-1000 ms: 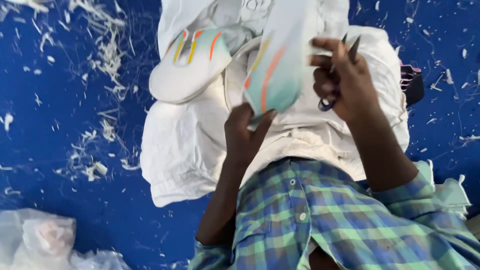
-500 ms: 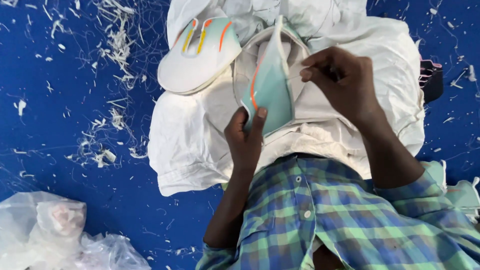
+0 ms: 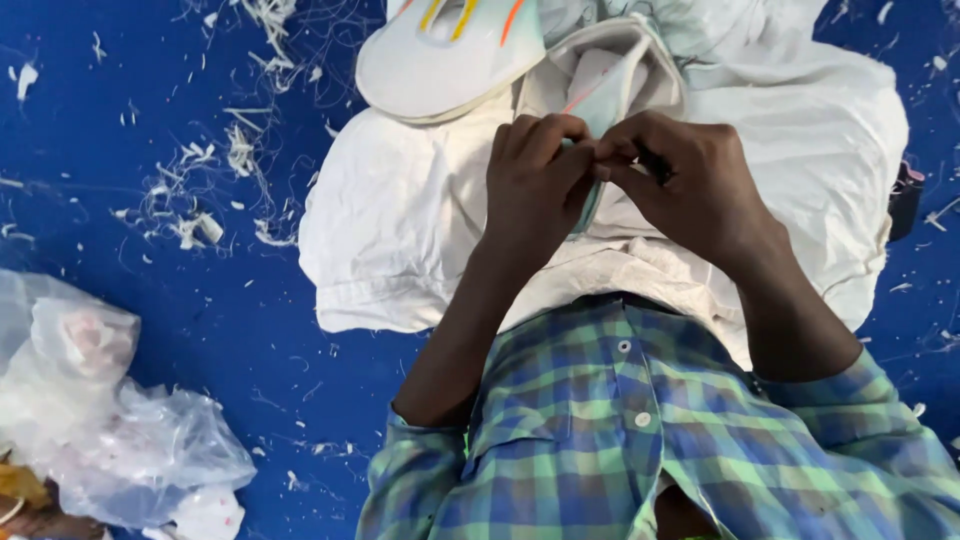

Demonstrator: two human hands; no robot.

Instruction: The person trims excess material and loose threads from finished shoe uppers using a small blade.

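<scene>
Two hands meet over a pale shoe upper [image 3: 612, 90], a white and mint piece with a thin orange stripe, which stands on edge on the white cloth [image 3: 400, 220] spread over the person's lap. The left hand [image 3: 535, 185] comes up from below with its fingers [image 3: 540, 135] curled tight, pinching the near edge of the upper; the right hand [image 3: 690, 185] comes in from the other side, its fingers [image 3: 625, 150] closed against the same edge, so that the fingertips of both hands touch at the middle. A small dark object [image 3: 655, 165] shows between the right fingers, too hidden to tell what it is. Both forearms rise from checked green and blue shirt sleeves [image 3: 640, 440], the wrists bent inward towards each other. Just beside the held piece, to the left, a second shoe part [image 3: 440, 60] lies flat on the cloth's far edge, white with yellow and orange stripes. The cloth lies on a blue surface [image 3: 150, 330] strewn with white threads and scraps [image 3: 225, 170]. At the lower left, well apart from the hands, a crumpled clear plastic bag [image 3: 110, 420] holds pale, soft-looking contents that cannot be made out through the film.
</scene>
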